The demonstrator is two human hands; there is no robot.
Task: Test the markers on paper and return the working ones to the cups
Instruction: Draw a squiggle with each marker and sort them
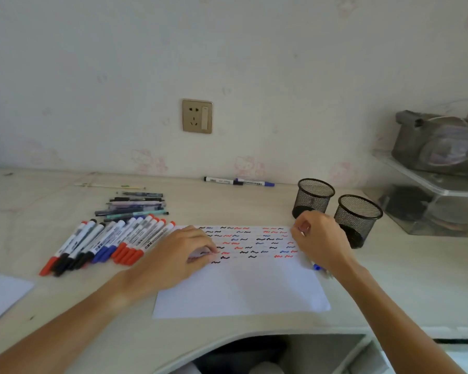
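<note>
The marker [317, 266] I am testing is in my right hand [320, 240], and only its blue end shows, poking out below the heel of that hand toward me and a little to the left. Most of the barrel is hidden under my palm, so its long axis seems to run from near me up and away, but I cannot tell the exact tilt. My right fingers are curled in around it, knuckles toward the wall.

Under and to the left of that hand lies the paper [241, 287], its far half covered with rows of short black, red and blue squiggles [254, 242], its near half blank. My left hand [177, 256] lies on the paper's left part, fingers bent and fingertips pressing the sheet among the squiggles; it holds nothing.

Just beyond my right hand stand the two black mesh cups [314, 197], side by side, the right one [357, 218] nearer to me and partly behind my knuckles.

Left of my left hand a row of capped markers [106, 242] lies on the bench [403, 279], packed side by side, their long axes slanting from near-left to far-right, coloured caps toward me: red, black, blue, then several red. Beyond them is a looser heap of thin pens [135, 206], lying roughly crosswise. Far ahead, against the wall, two more markers [238, 181] lie end to end, parallel to the wall.
</note>
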